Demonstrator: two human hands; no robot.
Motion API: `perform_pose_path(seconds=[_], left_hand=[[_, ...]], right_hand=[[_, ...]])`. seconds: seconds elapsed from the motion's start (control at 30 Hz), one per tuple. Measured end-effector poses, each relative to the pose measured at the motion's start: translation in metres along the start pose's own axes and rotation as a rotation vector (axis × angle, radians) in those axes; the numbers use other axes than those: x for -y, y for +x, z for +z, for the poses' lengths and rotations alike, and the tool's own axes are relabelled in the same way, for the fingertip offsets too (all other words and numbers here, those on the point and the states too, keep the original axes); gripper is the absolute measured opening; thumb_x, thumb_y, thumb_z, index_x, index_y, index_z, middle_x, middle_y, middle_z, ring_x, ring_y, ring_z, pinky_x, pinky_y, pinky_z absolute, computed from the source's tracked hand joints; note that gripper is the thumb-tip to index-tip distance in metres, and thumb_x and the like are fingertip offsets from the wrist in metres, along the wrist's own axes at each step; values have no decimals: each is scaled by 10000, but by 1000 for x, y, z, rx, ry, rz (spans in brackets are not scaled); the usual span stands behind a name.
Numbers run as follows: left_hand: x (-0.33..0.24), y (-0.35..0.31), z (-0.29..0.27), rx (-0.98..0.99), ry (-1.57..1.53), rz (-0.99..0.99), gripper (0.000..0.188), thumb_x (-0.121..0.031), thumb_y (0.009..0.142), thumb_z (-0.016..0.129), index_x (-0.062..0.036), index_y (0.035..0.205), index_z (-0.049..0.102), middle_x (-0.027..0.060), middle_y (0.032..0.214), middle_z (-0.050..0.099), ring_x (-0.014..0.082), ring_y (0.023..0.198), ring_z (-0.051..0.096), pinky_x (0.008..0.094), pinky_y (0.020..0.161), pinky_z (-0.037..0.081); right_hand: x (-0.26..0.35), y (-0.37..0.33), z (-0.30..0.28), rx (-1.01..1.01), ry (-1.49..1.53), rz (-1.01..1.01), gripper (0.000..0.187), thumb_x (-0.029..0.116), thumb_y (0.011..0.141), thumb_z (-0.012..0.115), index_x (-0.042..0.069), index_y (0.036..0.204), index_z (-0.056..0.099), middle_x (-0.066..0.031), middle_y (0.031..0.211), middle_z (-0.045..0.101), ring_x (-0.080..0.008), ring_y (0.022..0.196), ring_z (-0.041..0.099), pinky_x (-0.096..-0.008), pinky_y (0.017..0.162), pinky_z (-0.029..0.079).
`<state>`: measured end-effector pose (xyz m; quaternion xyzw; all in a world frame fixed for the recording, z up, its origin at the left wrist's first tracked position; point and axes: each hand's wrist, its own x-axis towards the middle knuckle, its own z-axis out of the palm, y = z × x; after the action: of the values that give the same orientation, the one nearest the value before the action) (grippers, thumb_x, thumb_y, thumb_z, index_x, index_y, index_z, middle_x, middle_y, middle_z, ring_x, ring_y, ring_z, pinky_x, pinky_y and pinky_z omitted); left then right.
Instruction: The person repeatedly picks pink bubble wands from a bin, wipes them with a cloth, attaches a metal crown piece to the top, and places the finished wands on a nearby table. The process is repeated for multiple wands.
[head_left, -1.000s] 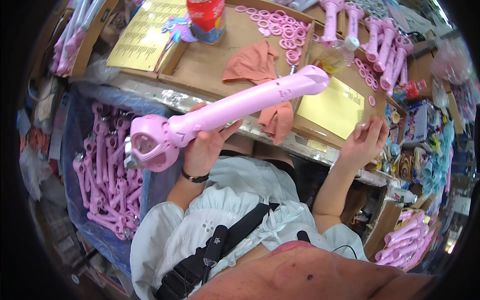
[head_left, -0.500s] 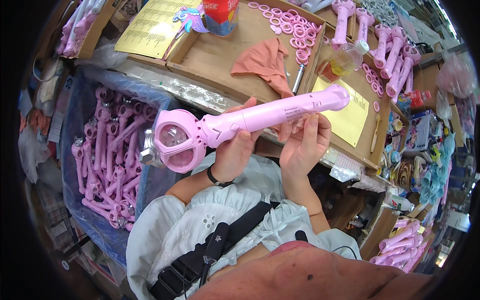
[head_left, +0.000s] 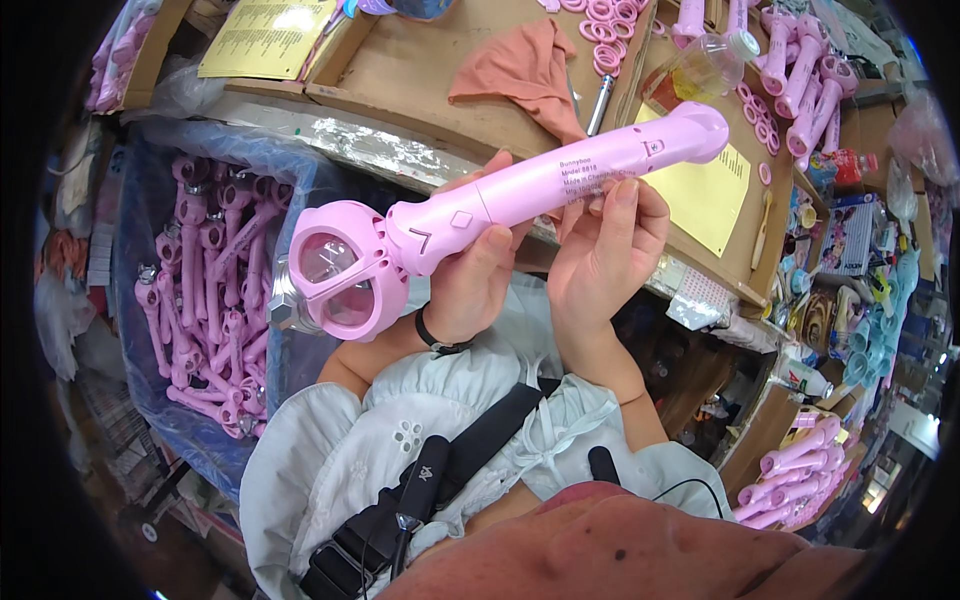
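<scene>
A long pink plastic toy wand [head_left: 520, 195] with a round ring-shaped head at its lower left end lies across both my hands above my lap. My left hand [head_left: 470, 270] grips the shaft just behind the round head, thumb on top. My right hand [head_left: 605, 250] holds the middle of the shaft from below, fingertips resting on its printed side. The wand slants up to the right, its knobbed end over the yellow sheet [head_left: 705, 190] on the workbench.
A blue-lined bin [head_left: 200, 290] at my left holds several pink wands. The cardboard-topped bench [head_left: 400, 70] carries an orange cloth [head_left: 520, 70], pink rings [head_left: 605, 40], a clear bottle [head_left: 700, 65] and more wands [head_left: 800, 75]. Another box of wands [head_left: 790, 475] sits lower right.
My right hand has come off the bench edge and taken hold of the wand's shaft. The wand has come closer to me and lower.
</scene>
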<state>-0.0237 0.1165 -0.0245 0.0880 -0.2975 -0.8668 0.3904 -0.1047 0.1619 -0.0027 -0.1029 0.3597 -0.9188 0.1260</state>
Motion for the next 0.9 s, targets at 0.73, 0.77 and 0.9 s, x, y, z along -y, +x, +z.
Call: perform_pose_path(seconds=[0.73,0.77,0.9], left_hand=[[-1,3,2,-28,-38,0,525,-91,869,599,-88,1307,309,130,1391,347,251,1262,391,411,1049,338],[-2,3,3,-26,-31,3,531,-90,866,603,-89,1307,307,132,1388,350,253,1260,393,411,1046,341],[-2,4,4,-27,-28,6,545,-88,859,611,-75,1307,301,129,1379,359,252,1255,397,411,1042,346]], right_hand=[[-5,4,0,-1,-29,-64,149,75,902,565,23,1016,484,-73,920,600,-90,812,573,-233,701,513],[-5,4,-1,-7,-33,-70,150,75,902,565,24,1017,484,-72,919,600,-89,810,573,-232,696,514],[-6,4,-2,14,-17,-62,157,76,899,571,26,1020,485,-71,918,602,-88,813,573,-228,700,508]])
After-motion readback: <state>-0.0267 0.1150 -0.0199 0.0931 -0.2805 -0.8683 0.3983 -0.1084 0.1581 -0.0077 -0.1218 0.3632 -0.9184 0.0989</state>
